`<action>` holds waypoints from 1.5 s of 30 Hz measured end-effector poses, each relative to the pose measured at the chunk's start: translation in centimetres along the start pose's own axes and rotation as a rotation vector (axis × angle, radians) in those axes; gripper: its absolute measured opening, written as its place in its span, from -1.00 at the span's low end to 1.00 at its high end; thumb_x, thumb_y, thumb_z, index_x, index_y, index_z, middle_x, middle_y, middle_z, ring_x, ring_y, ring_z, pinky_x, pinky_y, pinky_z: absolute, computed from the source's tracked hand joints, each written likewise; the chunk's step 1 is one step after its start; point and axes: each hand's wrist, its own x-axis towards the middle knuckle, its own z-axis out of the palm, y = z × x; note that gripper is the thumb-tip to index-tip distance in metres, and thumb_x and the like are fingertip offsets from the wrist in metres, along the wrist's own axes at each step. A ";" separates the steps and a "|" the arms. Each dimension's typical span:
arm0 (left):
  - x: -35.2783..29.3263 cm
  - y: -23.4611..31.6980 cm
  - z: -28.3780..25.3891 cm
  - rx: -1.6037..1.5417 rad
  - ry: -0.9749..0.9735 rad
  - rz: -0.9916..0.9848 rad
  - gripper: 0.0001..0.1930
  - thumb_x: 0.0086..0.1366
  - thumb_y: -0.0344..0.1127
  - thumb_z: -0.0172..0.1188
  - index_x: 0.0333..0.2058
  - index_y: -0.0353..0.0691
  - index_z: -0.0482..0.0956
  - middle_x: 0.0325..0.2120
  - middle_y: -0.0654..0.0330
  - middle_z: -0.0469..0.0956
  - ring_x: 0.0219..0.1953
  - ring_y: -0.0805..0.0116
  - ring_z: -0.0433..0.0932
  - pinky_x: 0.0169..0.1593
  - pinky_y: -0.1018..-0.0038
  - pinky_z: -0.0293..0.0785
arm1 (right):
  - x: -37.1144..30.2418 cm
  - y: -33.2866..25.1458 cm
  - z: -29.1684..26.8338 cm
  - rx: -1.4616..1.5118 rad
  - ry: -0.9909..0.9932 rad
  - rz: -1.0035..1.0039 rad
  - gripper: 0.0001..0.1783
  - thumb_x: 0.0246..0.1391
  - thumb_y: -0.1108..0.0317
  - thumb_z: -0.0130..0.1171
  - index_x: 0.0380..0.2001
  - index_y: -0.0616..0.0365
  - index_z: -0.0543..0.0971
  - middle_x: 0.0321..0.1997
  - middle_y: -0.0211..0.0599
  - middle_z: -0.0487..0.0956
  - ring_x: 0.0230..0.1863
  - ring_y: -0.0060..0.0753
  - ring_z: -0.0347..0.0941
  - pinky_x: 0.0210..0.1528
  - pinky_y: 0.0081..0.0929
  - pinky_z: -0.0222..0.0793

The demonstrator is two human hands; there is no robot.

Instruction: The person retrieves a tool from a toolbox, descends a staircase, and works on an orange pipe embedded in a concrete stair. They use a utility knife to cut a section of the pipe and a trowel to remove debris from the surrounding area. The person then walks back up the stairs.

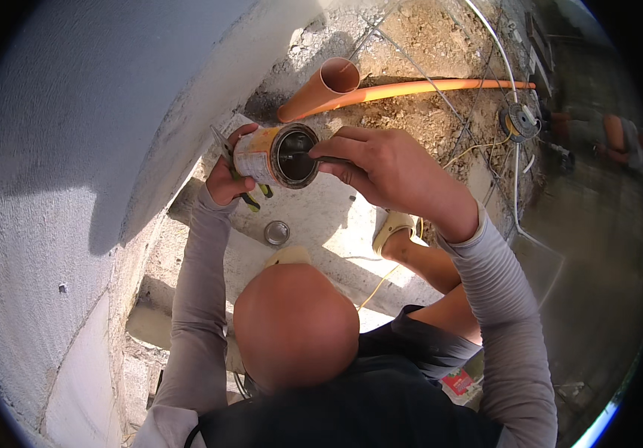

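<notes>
My left hand (226, 179) grips the open tin (275, 155); my right hand (381, 168) pinches a thin tool (314, 157) dipped inside; next, I'd judge, lifting it out steadily

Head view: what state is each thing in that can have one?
Tin can: open, tipped sideways, held by left hand.
Round lid: off, lying on the concrete.
Right hand: pinching a thin tool into the can's mouth.
Orange pipe: open-ended, lying on dirt.
</notes>
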 end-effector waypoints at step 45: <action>-0.3 -3.4 0.1 -0.013 0.190 0.184 0.02 0.14 -0.19 0.51 0.43 -0.20 -0.01 0.29 0.06 0.31 0.30 0.16 0.36 0.35 0.23 0.31 | 5.2 4.4 -5.7 -0.321 -0.086 0.056 -0.81 0.25 0.35 0.20 -0.13 0.18 0.64 -0.32 -0.10 0.66 -0.28 -0.03 0.62 -0.24 -0.22 0.50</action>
